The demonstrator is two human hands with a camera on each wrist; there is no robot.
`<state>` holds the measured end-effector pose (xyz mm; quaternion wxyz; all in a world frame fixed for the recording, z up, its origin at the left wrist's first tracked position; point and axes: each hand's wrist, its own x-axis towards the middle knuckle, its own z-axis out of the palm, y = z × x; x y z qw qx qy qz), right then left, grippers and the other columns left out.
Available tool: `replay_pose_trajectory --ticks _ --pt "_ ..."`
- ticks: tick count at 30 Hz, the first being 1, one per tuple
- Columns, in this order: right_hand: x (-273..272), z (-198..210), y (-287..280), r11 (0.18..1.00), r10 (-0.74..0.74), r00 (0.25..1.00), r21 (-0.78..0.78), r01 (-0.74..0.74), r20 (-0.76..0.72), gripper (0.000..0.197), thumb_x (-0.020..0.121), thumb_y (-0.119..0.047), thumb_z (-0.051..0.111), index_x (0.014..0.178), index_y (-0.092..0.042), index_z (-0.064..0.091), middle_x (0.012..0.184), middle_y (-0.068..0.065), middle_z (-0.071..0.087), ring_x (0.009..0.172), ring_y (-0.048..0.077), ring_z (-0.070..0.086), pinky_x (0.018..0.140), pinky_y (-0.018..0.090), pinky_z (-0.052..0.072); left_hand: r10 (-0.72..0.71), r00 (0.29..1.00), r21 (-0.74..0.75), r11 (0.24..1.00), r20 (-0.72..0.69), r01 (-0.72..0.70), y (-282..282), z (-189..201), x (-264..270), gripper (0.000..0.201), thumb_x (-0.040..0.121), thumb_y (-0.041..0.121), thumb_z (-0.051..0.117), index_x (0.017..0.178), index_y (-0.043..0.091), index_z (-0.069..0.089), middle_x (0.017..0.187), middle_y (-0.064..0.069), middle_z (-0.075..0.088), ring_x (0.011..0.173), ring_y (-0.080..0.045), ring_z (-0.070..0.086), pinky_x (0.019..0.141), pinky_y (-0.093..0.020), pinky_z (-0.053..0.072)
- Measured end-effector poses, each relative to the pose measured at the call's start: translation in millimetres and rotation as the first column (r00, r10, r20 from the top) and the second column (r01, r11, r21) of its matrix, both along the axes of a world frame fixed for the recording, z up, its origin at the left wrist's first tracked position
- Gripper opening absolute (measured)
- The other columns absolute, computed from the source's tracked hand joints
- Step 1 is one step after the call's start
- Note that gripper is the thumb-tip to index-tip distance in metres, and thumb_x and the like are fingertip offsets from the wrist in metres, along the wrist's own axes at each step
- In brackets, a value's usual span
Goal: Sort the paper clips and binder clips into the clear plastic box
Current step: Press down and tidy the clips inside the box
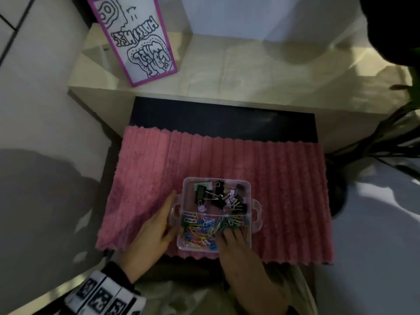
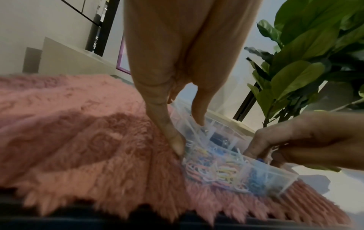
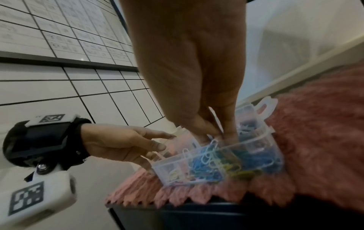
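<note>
The clear plastic box (image 1: 249, 192) stands on the near middle of a pink shaggy mat (image 1: 291, 189). Black and lilac binder clips (image 1: 221, 196) fill its far compartment. Coloured paper clips (image 1: 200, 228) fill the near one. My left hand (image 1: 169, 214) lies along the box's left side with straight fingers, and its thumb (image 2: 199, 112) touches the rim. My right hand (image 1: 231, 235) reaches down into the near compartment. Its bunched fingertips (image 3: 228, 137) pinch a few paper clips, and a white paper clip (image 3: 213, 144) sticks up beside them.
The mat covers a dark low table (image 1: 227, 117). Behind it runs a pale shelf (image 1: 261, 71) with a purple-framed sign (image 1: 136, 39) leaning at its left. A leafy plant (image 1: 400, 142) stands at the right. White floor lies on both sides.
</note>
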<state>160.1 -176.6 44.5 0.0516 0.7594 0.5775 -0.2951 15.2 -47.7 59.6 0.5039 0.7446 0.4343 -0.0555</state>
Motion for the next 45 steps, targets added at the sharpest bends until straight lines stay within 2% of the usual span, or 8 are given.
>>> replay_pose_trajectory --ticks 3,7,11,15,21,28,37,45 --pt "1.0 1.7 -5.6 0.989 0.032 0.999 0.143 -0.032 0.003 0.07 0.016 -0.019 0.088 0.084 -0.025 0.071 0.086 -0.008 0.069 0.085 0.008 0.058 0.046 0.011 0.049 0.001 0.999 -0.003 1.0 -0.036 -0.001 0.8 1.0 -0.8 0.078 0.09 0.017 0.051 0.139 0.034 -0.007 0.137 0.02 0.022 0.123 0.004 0.031 0.089 0.013 0.014" --pt "24.6 23.1 -11.7 0.952 -0.026 0.997 0.302 0.047 -0.075 0.062 0.039 -0.006 0.081 0.098 -0.022 0.066 0.098 -0.006 0.068 0.084 0.008 0.068 0.058 0.013 0.054 0.038 0.991 0.175 0.985 -0.13 -0.015 -2.7 7.3 0.7 0.069 0.089 0.016 0.052 0.145 0.022 0.012 0.145 0.001 0.031 0.13 -0.014 0.035 0.106 -0.024 0.029" --pt "57.9 29.9 9.8 0.946 -0.054 0.997 0.322 0.033 0.059 0.044 0.05 -0.019 0.084 0.091 -0.017 0.067 0.09 -0.003 0.069 0.088 0.015 0.06 0.077 0.023 0.043 -0.198 0.975 0.551 0.804 -0.103 0.222 7.4 24.7 21.7 0.043 0.071 0.002 0.061 0.112 0.017 0.059 0.113 0.0 0.058 0.102 -0.013 0.043 0.073 -0.028 0.054" --pt "65.5 9.3 37.5 0.969 0.079 0.973 0.211 -0.126 0.218 0.024 0.049 -0.026 0.085 0.069 -0.025 0.072 0.074 -0.01 0.07 0.084 0.015 0.061 0.073 0.026 0.032 -0.55 0.816 0.543 0.636 -0.18 0.548 23.5 17.0 58.1 0.03 0.082 0.016 0.045 0.102 0.028 0.064 0.099 0.007 0.064 0.095 -0.015 0.056 0.077 -0.032 0.053" --pt "84.4 7.9 31.9 0.898 -0.02 0.987 0.437 -0.051 0.156 0.034 0.066 -0.019 0.066 0.1 -0.021 0.068 0.098 -0.003 0.069 0.095 0.018 0.047 0.077 0.028 0.039 -0.64 0.685 0.557 0.446 -0.35 0.701 41.2 1.1 66.5 0.042 0.073 0.024 0.033 0.087 0.033 0.072 0.083 0.008 0.068 0.08 -0.014 0.065 0.069 -0.021 0.052" --pt "112.1 15.0 16.6 0.831 -0.201 0.976 0.513 0.217 -0.086 0.042 0.073 -0.022 0.036 0.099 -0.013 0.068 0.098 0.001 0.067 0.1 0.019 0.044 0.081 0.034 0.044 -0.598 0.755 0.481 0.595 -0.27 0.644 55.0 -0.1 50.2 0.031 0.082 0.016 0.06 0.11 0.029 0.06 0.11 0.007 0.061 0.098 -0.013 0.053 0.077 -0.029 0.051" --pt "74.3 -11.6 40.1 0.927 0.192 0.957 0.279 -0.249 0.215 0.049 0.054 -0.012 0.08 0.101 -0.02 0.072 0.113 0.0 0.068 0.115 0.03 0.059 0.096 0.043 0.047 -0.606 0.735 0.524 0.538 -0.305 0.661 40.8 -3.8 50.4 0.041 0.066 0.018 0.073 0.102 0.035 0.066 0.112 0.008 0.067 0.105 -0.017 0.062 0.098 -0.055 0.041" --pt "70.7 -8.5 40.7 0.896 0.219 0.955 0.345 -0.279 0.202 0.037 0.068 -0.012 0.069 0.104 -0.02 0.068 0.117 0.004 0.066 0.118 0.031 0.056 0.1 0.047 0.043 -0.179 0.975 0.535 0.815 -0.133 0.222 67.9 15.9 1.2 0.061 0.065 -0.015 0.053 0.113 0.022 0.061 0.116 -0.001 0.063 0.107 -0.019 0.05 0.095 -0.038 0.037"
